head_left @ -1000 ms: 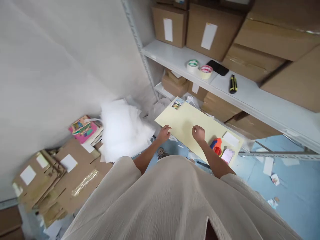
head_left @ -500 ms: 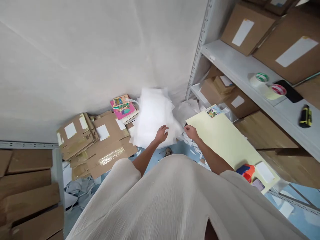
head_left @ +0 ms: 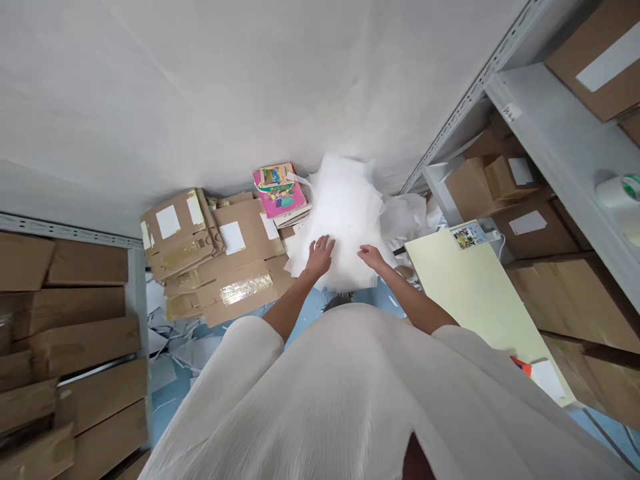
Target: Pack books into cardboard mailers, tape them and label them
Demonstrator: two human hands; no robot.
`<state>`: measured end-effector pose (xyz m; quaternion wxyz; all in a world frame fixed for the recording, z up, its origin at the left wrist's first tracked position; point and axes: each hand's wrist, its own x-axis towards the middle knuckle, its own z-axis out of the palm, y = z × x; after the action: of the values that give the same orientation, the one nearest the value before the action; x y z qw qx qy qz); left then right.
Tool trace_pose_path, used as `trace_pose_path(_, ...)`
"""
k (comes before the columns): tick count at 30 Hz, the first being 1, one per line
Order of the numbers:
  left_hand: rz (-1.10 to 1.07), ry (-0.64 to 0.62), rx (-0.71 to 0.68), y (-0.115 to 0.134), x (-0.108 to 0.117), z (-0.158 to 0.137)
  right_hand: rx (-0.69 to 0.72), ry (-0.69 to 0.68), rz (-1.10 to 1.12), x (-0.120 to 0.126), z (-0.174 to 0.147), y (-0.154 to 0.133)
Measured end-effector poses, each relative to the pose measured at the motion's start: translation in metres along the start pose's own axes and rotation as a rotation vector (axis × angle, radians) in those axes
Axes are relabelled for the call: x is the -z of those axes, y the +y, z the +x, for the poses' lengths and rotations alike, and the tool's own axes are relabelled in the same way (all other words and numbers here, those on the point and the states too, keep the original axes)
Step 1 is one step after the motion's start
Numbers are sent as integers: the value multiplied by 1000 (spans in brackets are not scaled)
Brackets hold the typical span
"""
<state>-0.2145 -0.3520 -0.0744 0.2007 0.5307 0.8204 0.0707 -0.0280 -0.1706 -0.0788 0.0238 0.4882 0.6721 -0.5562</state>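
Note:
A stack of thin white translucent packing sheets [head_left: 345, 200], with uneven edges, lies ahead of me near the wall. My left hand [head_left: 321, 257] is over the near left part of the stack, its fingers spread and holding nothing. On the near right part is my right hand [head_left: 371, 256], fingers loosely bent and pointing left, with no object visible in them. Whether either hand presses on the top sheet is hard to tell. Left of the stack lie a pink picture book [head_left: 285, 197] and other books in a pile.
Flattened cardboard boxes [head_left: 240, 267] lie at the left. A pale yellow tabletop [head_left: 475, 293] carries a colourful card [head_left: 469, 235]. Shelves of cartons [head_left: 565, 287] flank the right, with a tape roll [head_left: 620, 190]; more cartons [head_left: 95, 333] stand left. Paper scraps litter the blue floor.
The view has swung to the right. My right hand has moved from the stack's right edge, beside the tabletop, in over the sheets. My left hand stays over the stack, fingers spread wider.

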Motion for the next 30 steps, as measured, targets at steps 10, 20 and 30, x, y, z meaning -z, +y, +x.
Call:
trace_pose_path(10, -50, 134, -81, 2, 7, 8, 1, 91, 124, -8, 8, -14)
trace_pose_path(20, -184, 55, -260, 39, 10, 29, -23, 329, 37, 47, -4, 14)
trace_pose_path(30, -107, -108, -545, 155, -12, 90, -154, 533, 217, 155, -91, 105)
